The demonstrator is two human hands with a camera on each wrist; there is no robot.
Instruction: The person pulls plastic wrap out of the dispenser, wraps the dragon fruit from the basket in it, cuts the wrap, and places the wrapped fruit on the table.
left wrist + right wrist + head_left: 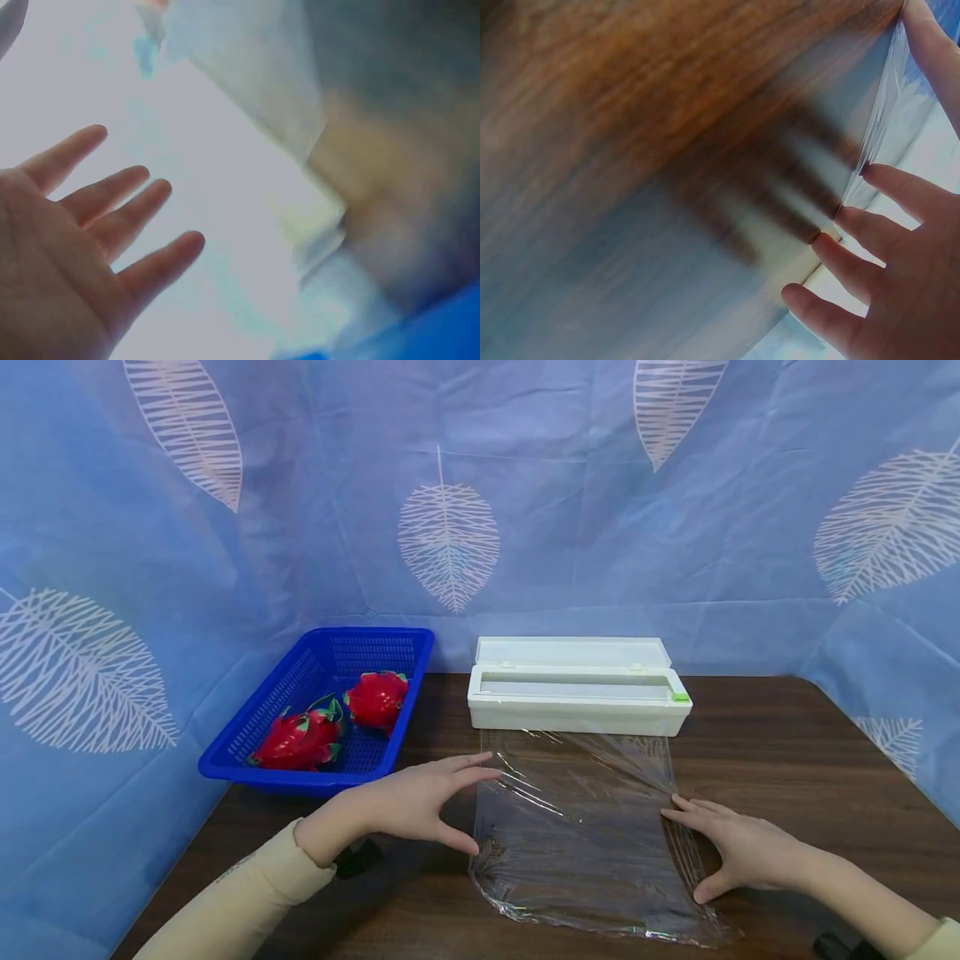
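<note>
A sheet of clear plastic wrap [577,843] stretches over the dark table from a white wrap dispenser box [577,710], whose lid is raised. My left hand [416,797] hovers by the sheet's left edge with fingers spread; in the left wrist view the same hand [67,247] holds nothing. At the right edge, my right hand [753,847] touches the film with spread fingertips. In the right wrist view, the fingertips of that hand [907,270] meet the table along the film [881,112].
To the left stands a blue plastic basket [225,764] with two red dragon fruits [300,739] inside. A green slider [680,697] sits at the box's right end. A blue leaf-patterned cloth [540,543] hangs behind the wooden table [787,752].
</note>
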